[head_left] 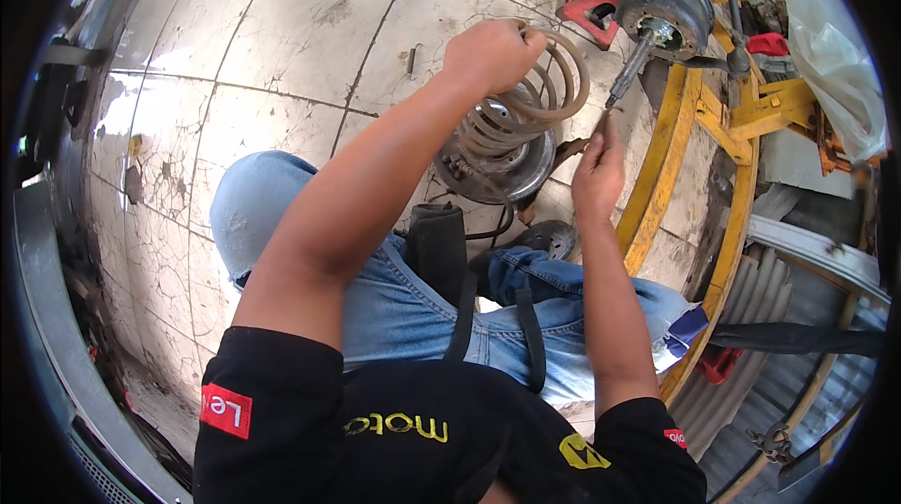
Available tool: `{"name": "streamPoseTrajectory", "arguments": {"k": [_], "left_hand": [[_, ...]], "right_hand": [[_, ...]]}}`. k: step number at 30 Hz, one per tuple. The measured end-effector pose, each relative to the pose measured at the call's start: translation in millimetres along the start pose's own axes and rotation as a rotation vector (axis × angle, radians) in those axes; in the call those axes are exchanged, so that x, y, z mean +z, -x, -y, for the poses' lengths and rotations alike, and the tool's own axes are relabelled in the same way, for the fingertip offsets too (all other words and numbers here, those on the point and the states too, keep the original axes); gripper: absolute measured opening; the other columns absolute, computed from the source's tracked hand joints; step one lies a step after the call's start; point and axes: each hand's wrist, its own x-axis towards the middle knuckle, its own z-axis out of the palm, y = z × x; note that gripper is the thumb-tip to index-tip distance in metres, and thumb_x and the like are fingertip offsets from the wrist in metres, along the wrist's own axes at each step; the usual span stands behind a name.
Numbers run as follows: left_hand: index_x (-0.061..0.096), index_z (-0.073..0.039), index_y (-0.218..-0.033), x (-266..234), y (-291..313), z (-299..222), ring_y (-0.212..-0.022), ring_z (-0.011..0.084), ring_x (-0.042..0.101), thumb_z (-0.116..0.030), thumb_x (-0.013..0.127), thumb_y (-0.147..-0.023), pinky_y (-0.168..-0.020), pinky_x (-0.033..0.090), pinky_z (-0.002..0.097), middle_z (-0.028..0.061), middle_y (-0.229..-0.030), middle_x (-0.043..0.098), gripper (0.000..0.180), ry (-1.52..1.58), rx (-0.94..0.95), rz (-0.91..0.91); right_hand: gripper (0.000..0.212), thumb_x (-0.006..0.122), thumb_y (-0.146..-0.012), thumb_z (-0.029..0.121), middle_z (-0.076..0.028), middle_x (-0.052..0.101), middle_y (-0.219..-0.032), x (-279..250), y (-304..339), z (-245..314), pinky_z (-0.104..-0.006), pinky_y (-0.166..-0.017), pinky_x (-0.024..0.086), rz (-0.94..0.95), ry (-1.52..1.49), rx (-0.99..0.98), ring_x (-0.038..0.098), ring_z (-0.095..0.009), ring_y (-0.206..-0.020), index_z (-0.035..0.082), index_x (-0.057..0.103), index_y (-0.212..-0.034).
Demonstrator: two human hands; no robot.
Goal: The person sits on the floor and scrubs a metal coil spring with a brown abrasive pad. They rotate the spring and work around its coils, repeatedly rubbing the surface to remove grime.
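My left hand [497, 55] is closed round the upper coils of a large tan coil spring [565, 82], which leans over a round silvery metal dish [537, 175]. The lower coils reach down into the dish, and small parts there are hard to make out. My right hand [599, 174] is raised to the right of the spring, its fingers pinched together. A thin brownish piece seems to stick up from them, too small to name. Just above it ends a dark metal shaft [632, 70] that points down from a greasy round drum [664, 5].
A red stand [591, 14] is beside the drum. A yellow metal frame [657, 166] runs along my right, with clear plastic sheeting [831, 63] and corrugated metal [741, 391] beyond. One small metal pin [411, 60] lies on the cracked tile floor [310, 44].
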Motion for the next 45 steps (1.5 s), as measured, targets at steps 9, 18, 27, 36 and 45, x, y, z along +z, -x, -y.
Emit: {"name": "streamPoseTrajectory", "arguments": {"k": [9, 18, 27, 36, 45], "left_hand": [[0.067, -0.006, -0.111, 5, 4, -1, -0.105, 0.0323, 0.065, -0.046, 0.039, -0.091, -0.089, 0.052, 0.0441, 0.0186, -0.111, 0.068, 0.053, -0.003, 0.0, -0.012], [0.062, -0.007, -0.126, 10, 16, -4, -0.105, 0.035, 0.064, -0.044, 0.038, -0.093, -0.089, 0.052, 0.0455, 0.0201, -0.114, 0.066, 0.055, -0.054, 0.02, -0.023], [0.064, -0.009, -0.121, 7, 14, -10, -0.105, 0.0345, 0.064, -0.046, 0.037, -0.095, -0.09, 0.052, 0.0459, 0.0192, -0.114, 0.065, 0.052, -0.083, 0.054, 0.046], [0.064, -0.009, -0.119, 12, 13, -12, -0.104, 0.0349, 0.064, -0.047, 0.038, -0.095, -0.089, 0.052, 0.0464, 0.0194, -0.113, 0.064, 0.052, -0.084, 0.05, 0.036], [0.062, -0.007, -0.124, 6, 12, -9, -0.101, 0.0375, 0.064, -0.043, 0.037, -0.095, -0.088, 0.051, 0.0465, 0.0208, -0.11, 0.067, 0.053, -0.066, 0.064, 0.054]], "right_hand": [[0.044, 0.051, -0.097, 0.024, -0.012, 0.05, -0.142, 44, 51, 19, -0.0503, -0.116, 0.024, 0.464, 0.431, -0.557, 0.044, -0.031, -0.132, 0.006, 0.05, -0.138], [0.033, 0.05, -0.096, 0.023, -0.015, 0.055, -0.132, 99, 34, 88, -0.0468, -0.107, 0.04, 0.881, 0.32, -0.167, 0.053, -0.032, -0.126, 0.003, 0.054, -0.123], [0.048, 0.046, -0.098, 0.024, -0.015, 0.049, -0.144, 21, -4, 36, -0.0465, -0.113, 0.032, 1.069, 0.732, -0.467, 0.044, -0.031, -0.135, 0.005, 0.042, -0.142], [0.051, 0.044, -0.095, 0.021, -0.011, 0.041, -0.15, 13, -7, 19, -0.0492, -0.119, 0.021, 0.865, 0.788, -0.627, 0.036, -0.03, -0.141, 0.01, 0.042, -0.144], [0.062, 0.045, -0.089, 0.016, -0.012, 0.032, -0.156, 14, -4, 1, -0.0469, -0.122, 0.011, 0.849, 0.667, -0.627, 0.024, -0.028, -0.146, 0.008, 0.033, -0.149]]}}
